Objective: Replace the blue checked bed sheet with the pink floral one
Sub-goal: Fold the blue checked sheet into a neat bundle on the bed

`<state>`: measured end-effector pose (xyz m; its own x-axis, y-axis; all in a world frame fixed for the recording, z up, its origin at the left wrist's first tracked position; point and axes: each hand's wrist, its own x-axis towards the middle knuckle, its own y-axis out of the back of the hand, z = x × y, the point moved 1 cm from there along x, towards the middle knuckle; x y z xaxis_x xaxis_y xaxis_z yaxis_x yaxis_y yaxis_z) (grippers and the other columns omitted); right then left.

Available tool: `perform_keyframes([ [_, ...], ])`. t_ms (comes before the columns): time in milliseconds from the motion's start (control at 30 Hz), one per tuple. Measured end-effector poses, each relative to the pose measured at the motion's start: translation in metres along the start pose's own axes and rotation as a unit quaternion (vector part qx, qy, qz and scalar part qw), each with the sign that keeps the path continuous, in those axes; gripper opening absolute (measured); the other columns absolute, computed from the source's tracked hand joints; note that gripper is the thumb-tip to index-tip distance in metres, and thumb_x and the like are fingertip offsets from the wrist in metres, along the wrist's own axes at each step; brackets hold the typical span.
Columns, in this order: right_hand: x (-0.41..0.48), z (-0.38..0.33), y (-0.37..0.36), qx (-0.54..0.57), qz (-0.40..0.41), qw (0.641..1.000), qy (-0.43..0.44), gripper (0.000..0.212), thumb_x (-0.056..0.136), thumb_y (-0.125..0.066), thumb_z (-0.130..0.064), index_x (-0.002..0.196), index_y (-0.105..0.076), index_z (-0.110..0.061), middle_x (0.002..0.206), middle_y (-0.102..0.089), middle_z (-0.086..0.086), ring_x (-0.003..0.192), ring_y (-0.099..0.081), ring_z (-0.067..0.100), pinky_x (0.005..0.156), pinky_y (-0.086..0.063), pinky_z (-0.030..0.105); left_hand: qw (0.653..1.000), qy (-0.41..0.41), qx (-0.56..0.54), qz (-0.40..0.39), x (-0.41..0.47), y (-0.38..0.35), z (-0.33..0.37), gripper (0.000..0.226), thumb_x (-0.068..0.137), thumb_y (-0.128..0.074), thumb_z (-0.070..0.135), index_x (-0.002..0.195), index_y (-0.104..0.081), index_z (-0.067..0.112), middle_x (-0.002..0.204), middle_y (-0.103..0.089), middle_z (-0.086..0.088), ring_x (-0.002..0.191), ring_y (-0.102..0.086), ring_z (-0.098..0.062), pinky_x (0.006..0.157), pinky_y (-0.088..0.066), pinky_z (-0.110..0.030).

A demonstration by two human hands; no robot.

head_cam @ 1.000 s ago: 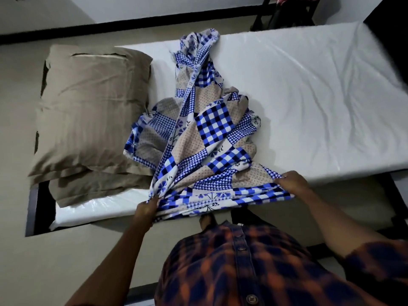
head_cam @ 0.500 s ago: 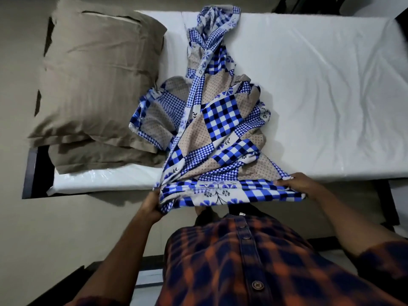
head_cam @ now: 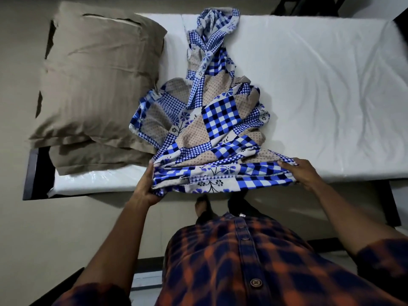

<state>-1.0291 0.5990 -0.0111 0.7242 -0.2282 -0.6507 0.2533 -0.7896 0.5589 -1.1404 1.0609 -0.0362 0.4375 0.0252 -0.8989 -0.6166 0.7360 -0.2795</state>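
Observation:
The blue checked bed sheet (head_cam: 212,124) lies bunched in a long heap across the bare white mattress (head_cam: 320,96), from the far edge to the near edge. Its near end hangs over the mattress side. My left hand (head_cam: 146,184) grips the sheet's near-left corner. My right hand (head_cam: 305,172) holds the near-right end, fingers closed over the cloth. No pink floral sheet is in view.
Two brown pillows (head_cam: 97,85) are stacked at the left end of the mattress, touching the sheet's left edge. A dark bed frame (head_cam: 33,173) shows below the mattress. Beige floor (head_cam: 55,228) lies to my left. My feet stand against the bed's near side.
Both hands have drawn the sheet's near end further over the mattress edge toward me. The heap has slid closer and the view has tilted down.

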Motion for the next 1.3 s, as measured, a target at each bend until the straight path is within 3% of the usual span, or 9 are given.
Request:
perform_keyframes([
  [167,-0.01,0.009,0.002,-0.002,0.003,0.999,-0.037,0.04,0.089,-0.075,-0.039,0.071,-0.064,-0.005,0.066,-0.069,0.014,0.06,-0.059,0.022,0.052,-0.045,0.027,0.921,0.082,0.369,0.091,0.003,0.034,-0.009,0.039,0.08,-0.082,0.026,0.107,-0.064,0.004,0.064,-0.063,-0.013,0.044,-0.053,-0.019,0.043,-0.042,-0.022],
  [300,-0.012,0.021,-0.009,-0.106,-0.07,0.991,-0.047,0.054,0.087,-0.077,-0.038,0.057,-0.036,-0.02,0.043,-0.039,-0.007,0.048,-0.037,0.015,0.052,-0.023,0.031,0.957,0.139,0.222,0.122,0.007,0.05,-0.034,0.019,0.098,-0.06,0.026,0.109,-0.06,0.011,0.061,-0.066,-0.012,0.041,-0.057,-0.018,0.036,-0.041,-0.017],
  [500,-0.024,0.037,-0.006,-0.004,-0.059,0.988,-0.141,0.026,0.095,-0.068,-0.029,0.085,-0.064,-0.006,0.053,-0.058,0.005,0.041,-0.053,0.019,0.042,-0.036,0.023,0.993,0.095,-0.019,0.071,-0.01,0.022,-0.05,0.05,0.082,-0.036,-0.004,0.127,-0.055,0.011,0.108,-0.07,-0.021,0.086,-0.069,-0.038,0.052,-0.06,-0.045],
  [600,-0.029,0.035,-0.008,0.175,-0.042,0.964,-0.198,0.025,0.098,-0.061,-0.029,0.099,-0.068,-0.005,0.056,-0.069,0.007,0.042,-0.064,0.02,0.036,-0.045,0.023,0.995,0.049,-0.013,0.086,-0.007,-0.003,-0.049,0.053,0.08,-0.032,-0.008,0.121,-0.06,0.012,0.106,-0.073,-0.017,0.083,-0.071,-0.033,0.055,-0.061,-0.05],
  [667,-0.033,0.034,-0.011,0.245,-0.041,0.946,-0.209,0.027,0.1,-0.057,-0.034,0.09,-0.066,-0.011,0.057,-0.07,0.006,0.044,-0.066,0.018,0.035,-0.044,0.02,0.994,0.044,0.038,0.095,-0.006,-0.025,-0.051,0.028,0.1,-0.041,0.019,0.107,-0.067,0.018,0.097,-0.077,-0.007,0.078,-0.073,-0.026,0.062,-0.061,-0.046],
  [833,-0.026,0.045,-0.024,0.364,-0.007,0.898,-0.247,0.033,0.103,-0.047,-0.035,0.082,-0.062,-0.014,0.056,-0.069,0.005,0.041,-0.064,0.018,0.034,-0.037,0.017,0.97,0.161,0.153,0.096,-0.013,-0.061,-0.076,0.057,0.095,-0.048,0.062,0.101,-0.072,0.01,0.084,-0.075,-0.013,0.078,-0.069,-0.031,0.056,-0.058,-0.039],
  [967,0.013,0.024,-0.022,0.399,0.009,0.881,-0.256,0.041,0.105,-0.041,-0.036,0.082,-0.068,-0.015,0.062,-0.072,0.007,0.044,-0.065,0.022,0.043,-0.035,0.02,0.961,0.196,0.181,0.067,-0.004,-0.11,-0.063,0.046,0.097,-0.055,0.051,0.095,-0.071,0.008,0.073,-0.075,-0.014,0.059,-0.073,-0.031,0.053,-0.06,-0.04],
  [1133,0.128,-0.142,0.031,0.486,-0.079,0.853,-0.171,0.052,0.095,-0.044,-0.024,0.045,-0.056,-0.014,0.042,-0.051,0.001,0.033,-0.042,0.017,0.04,-0.027,0.009,0.993,-0.036,0.115,0.007,0.045,-0.26,0.097,0.055,0.102,-0.033,0.059,0.107,-0.061,0.012,0.068,-0.075,-0.004,0.058,-0.073,-0.022,0.052,-0.061,-0.04],
  [1300,0.19,-0.457,0.184,0.637,-0.184,0.736,0.139,0.039,0.094,-0.04,-0.018,0.058,-0.055,-0.018,0.042,-0.049,-0.004,0.031,-0.044,0.011,0.033,-0.027,0.01,0.941,-0.299,0.077,-0.141,-0.012,-0.456,0.349,0.036,0.1,-0.054,0.041,0.098,-0.076,0.012,0.094,-0.077,-0.011,0.085,-0.075,-0.027,0.068,-0.062,-0.05],
])
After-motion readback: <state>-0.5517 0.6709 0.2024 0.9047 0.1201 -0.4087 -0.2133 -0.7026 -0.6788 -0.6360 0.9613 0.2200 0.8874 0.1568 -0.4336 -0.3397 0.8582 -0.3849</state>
